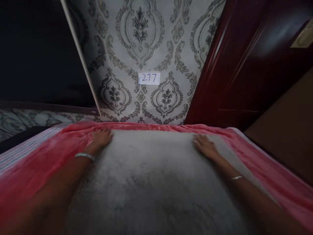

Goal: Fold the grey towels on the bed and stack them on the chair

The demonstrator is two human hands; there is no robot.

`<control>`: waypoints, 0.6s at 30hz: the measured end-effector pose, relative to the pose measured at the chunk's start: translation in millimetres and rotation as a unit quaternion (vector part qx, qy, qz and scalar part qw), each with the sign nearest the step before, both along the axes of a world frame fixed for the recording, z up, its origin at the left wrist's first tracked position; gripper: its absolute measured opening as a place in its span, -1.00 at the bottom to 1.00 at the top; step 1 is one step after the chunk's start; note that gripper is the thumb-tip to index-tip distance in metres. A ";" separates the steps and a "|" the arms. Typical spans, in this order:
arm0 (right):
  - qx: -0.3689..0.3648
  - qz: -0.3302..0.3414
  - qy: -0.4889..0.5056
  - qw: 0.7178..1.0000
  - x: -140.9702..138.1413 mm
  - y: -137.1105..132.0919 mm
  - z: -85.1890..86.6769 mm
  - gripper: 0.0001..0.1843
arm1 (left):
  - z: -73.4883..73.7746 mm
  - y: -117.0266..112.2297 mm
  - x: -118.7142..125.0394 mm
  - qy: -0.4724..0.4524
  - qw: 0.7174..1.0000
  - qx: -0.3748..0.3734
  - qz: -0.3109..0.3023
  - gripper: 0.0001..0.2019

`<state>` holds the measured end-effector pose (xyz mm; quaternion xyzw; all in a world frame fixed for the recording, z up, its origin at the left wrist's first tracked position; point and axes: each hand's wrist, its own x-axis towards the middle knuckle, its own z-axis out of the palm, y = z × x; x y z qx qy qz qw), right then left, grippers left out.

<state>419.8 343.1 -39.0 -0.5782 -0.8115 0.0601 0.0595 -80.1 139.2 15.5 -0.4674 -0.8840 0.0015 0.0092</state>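
A wide grey sheet of what looks like soft cloth (151,156) lies spread out in front of me, darker and mottled toward the near side. At its far left corner rests my left hand (102,137), palm down, fingers stretched out and touching the edge. My right hand (205,145) lies flat on the far right part of the grey cloth with its fingers apart. Beneath the cloth is a pink plush blanket (53,153), which shows along the left, far and right sides. I see nothing held in either hand.
Behind stands a patterned wall with a paper label (149,78) reading 277. A large dark screen (44,55) hangs at the left. A dark red door (234,65) is at the right, with a brown panel (286,127) nearby. Striped fabric (24,153) borders the blanket.
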 end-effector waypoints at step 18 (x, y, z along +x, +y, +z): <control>0.001 0.232 -0.028 0.972 -87.6 -1.7 -7.6 -0.36 | -46.6 66.2 88.2 -0.059 0.937 -0.002 -0.344 -0.40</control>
